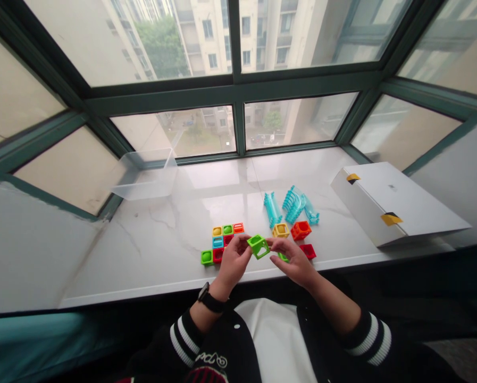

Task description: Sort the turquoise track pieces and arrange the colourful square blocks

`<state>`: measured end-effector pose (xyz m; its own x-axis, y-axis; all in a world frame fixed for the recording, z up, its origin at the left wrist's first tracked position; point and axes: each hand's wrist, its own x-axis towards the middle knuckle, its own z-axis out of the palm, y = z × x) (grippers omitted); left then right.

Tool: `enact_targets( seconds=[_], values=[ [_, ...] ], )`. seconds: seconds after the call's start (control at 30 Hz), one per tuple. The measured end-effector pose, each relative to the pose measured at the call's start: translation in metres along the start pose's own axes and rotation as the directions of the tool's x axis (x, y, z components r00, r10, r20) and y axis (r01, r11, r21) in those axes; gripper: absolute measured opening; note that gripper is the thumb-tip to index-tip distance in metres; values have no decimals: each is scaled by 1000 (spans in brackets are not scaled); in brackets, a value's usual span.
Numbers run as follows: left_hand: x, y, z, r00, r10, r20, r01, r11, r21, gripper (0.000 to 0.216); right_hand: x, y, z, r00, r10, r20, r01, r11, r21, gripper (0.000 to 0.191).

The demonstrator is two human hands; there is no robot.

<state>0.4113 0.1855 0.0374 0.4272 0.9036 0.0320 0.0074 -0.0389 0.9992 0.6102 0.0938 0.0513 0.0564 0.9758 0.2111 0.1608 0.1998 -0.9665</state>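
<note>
A green hollow cube block (258, 246) is held up over the front of the sill, pinched by my left hand (235, 259). My right hand (293, 259) is close on its other side, fingers apart; whether a fingertip touches the block I cannot tell. Beyond my left hand stands a cluster of coloured cube blocks (217, 242), partly hidden by the hand. Near my right hand sit a yellow hollow block (280, 230), an orange-red one (301, 230) and a red one (309, 251). Another green block (283, 257) is mostly covered by the right hand.
Several clear blue track pieces (294, 205) lie behind the blocks. A transparent plastic bin (146, 178) is at the back left, and a white box (398, 199) with yellow-black tabs at the right. Windows enclose the marble-look sill (142, 266), whose front edge is close to my body.
</note>
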Motion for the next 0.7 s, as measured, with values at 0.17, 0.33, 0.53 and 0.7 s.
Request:
enact_targets(
  seconds=[0.17,0.33,0.53,0.7],
  values=[
    [-1,6,5,989,-112,97,128,975,-182,41,0,0,0,999,-54,-4,54,998,-32,52],
    [-7,8,17,960,-207,189,262,904,-338,43,2,-4,-4,990,-141,30,144,981,-134,48],
    [-8,6,16,947,-250,201,302,908,-291,36,1,-6,-14,984,-176,15,174,952,-252,45],
    [-7,9,6,988,-49,148,68,990,-124,37,0,-6,-23,980,-197,-19,179,925,-336,46]
  ],
)
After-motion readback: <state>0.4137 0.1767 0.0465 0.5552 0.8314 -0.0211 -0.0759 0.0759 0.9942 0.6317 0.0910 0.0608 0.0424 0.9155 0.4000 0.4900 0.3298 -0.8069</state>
